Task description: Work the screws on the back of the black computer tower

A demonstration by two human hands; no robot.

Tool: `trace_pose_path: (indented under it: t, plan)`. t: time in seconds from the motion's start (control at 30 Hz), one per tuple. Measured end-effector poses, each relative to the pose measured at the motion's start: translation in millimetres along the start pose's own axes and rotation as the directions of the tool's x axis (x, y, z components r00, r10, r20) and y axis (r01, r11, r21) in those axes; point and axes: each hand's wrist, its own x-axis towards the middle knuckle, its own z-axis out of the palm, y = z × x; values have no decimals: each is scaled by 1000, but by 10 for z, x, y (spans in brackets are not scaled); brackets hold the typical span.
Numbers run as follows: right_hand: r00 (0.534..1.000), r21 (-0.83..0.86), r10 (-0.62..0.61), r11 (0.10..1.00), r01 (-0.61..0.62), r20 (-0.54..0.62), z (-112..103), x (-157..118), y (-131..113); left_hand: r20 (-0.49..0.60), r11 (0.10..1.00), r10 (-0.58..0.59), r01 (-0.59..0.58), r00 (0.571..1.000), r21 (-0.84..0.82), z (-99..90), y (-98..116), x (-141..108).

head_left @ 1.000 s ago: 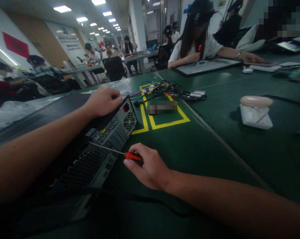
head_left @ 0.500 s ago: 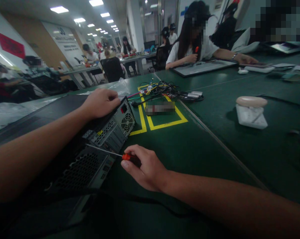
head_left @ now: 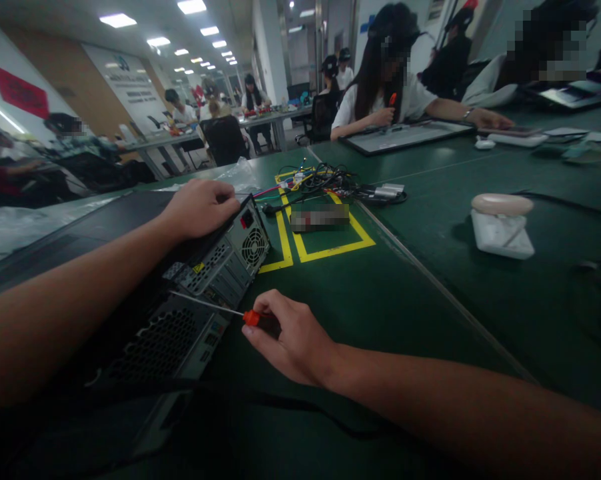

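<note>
A dark desktop computer case [head_left: 220, 267] lies at the left with its rear panel facing right, showing a fan grille, a power socket and honeycomb vents. My left hand [head_left: 200, 208] is on top near the rear edge, fingers curled over and holding the case; its fingertips are partly hidden. In my right hand [head_left: 300, 340] is a screwdriver [head_left: 251, 318] with an orange-and-dark handle, held between thumb and fingers. Its long thin shaft points left to the rear panel. The tip meets the panel around the top of the honeycomb vent, too dark to see exactly.
Behind the case lie tangled cables [head_left: 330, 179] and a blurred box-like object [head_left: 320, 217] inside yellow tape marks. A white open case [head_left: 503, 230] stands at the right. Clear plastic wrap [head_left: 40, 230] lies left. Across the table a person works over a flat panel [head_left: 410, 137].
The screwdriver handle has turned slightly in my right fingers, and its orange part looks different. My left hand stays on the computer case.
</note>
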Motion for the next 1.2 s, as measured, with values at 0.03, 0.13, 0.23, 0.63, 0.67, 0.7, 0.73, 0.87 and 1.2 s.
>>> trace_pose_path:
  t: [0.03, 0.13, 0.23, 0.63, 0.67, 0.7, 0.73, 0.87, 1.2]
  plan:
    - [1000, 7, 3, 1000, -3, 1, 0, 0, -3, -4, 1000, 4, -4, 1000, -1, 2, -2, 1]
    - [1000, 18, 3, 1000, -3, 4, 2, -4, -5, -5, 1000, 6, -6, 1000, -2, 3, -2, 1]
    - [1000, 21, -2, 1000, 2, -1, 5, -8, -3, -6, 1000, 3, -3, 1000, -4, 1, -1, -1]
    - [1000, -7, 12, 1000, -12, 4, -4, -16, 0, 7, 1000, -19, 19, 1000, -4, -10, 18, -6]
    - [1000, -3, 15, 1000, -15, 5, -6, -16, -2, 8, 1000, -12, 13, 1000, -6, -11, 17, -6]
    - [1000, 2, 18, 1000, -18, 7, -8, -15, -5, 9, 1000, -5, 5, 1000, -8, -10, 14, -5]
    - [1000, 7, 22, 1000, -22, 8, -10, -15, -9, 6, 1000, 2, -2, 1000, -10, -8, 10, -4]
    - [1000, 23, 25, 999, -26, 8, -17, -13, -19, -10, 1000, 16, -16, 1000, -23, 5, -8, 0]
    - [1000, -35, -24, 999, 24, -3, -21, -6, -16, -14, 999, 25, -25, 1000, -39, 7, -7, -5]
